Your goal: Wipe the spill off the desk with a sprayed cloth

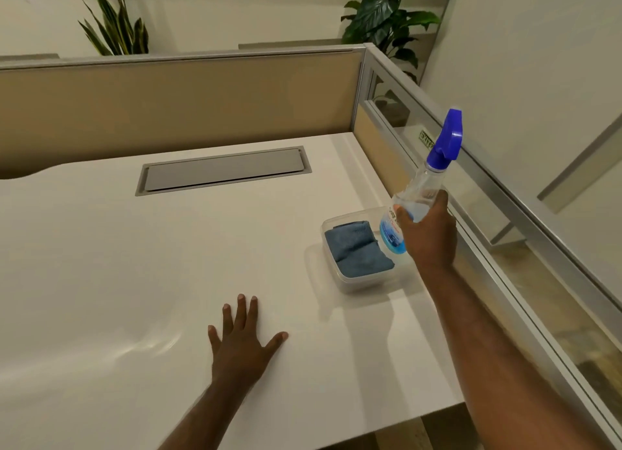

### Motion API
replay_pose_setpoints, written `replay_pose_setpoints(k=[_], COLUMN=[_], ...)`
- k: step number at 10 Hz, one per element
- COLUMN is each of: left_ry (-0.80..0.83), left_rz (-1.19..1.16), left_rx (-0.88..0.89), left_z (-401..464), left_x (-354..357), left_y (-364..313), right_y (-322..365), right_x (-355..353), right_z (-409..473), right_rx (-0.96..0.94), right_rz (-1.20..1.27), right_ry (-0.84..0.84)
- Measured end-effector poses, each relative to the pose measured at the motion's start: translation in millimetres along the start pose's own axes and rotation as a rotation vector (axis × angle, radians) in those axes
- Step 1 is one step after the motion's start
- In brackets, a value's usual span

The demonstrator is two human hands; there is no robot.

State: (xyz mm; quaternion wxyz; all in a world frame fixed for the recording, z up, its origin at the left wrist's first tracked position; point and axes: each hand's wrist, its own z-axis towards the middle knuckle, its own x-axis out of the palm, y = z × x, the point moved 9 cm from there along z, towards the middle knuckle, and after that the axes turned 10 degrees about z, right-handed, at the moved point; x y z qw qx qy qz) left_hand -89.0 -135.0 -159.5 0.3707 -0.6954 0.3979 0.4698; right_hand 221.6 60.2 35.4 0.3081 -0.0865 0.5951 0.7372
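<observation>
My right hand (429, 234) grips a clear spray bottle (417, 194) with a blue trigger head, held tilted above the right end of a clear plastic tub (356, 284). A folded blue cloth (356, 247) lies inside the tub. My left hand (240, 342) rests flat on the white desk (101, 247), fingers spread, holding nothing. A faint shiny wet smear (148, 345) shows on the desk to the left of that hand.
A grey cable hatch (222, 170) is set into the desk at the back. Beige partition panels (168, 103) close off the back and right sides. Potted plants (387, 15) stand behind the partition. The desk's right front corner (451, 399) is near my right forearm.
</observation>
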Motion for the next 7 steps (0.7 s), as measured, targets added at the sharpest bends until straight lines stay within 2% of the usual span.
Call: replay_pose_setpoints(k=[3,6,7], left_ry=[0.002,0.028,0.025], left_rz=[-0.013,0.002,0.04], left_rx=[0.002,-0.006,0.02], left_z=[-2,-4,-3], left_x=[-1,-3,-2], left_y=[1,2,-3], right_y=[-39,-52,-50], right_x=[31,29,13], right_z=[-1,0,-7], right_rx=[0.08,0.138,0.103], right_rz=[-0.016,0.037,0.107], right_ry=[0.122,0.114,-0.02])
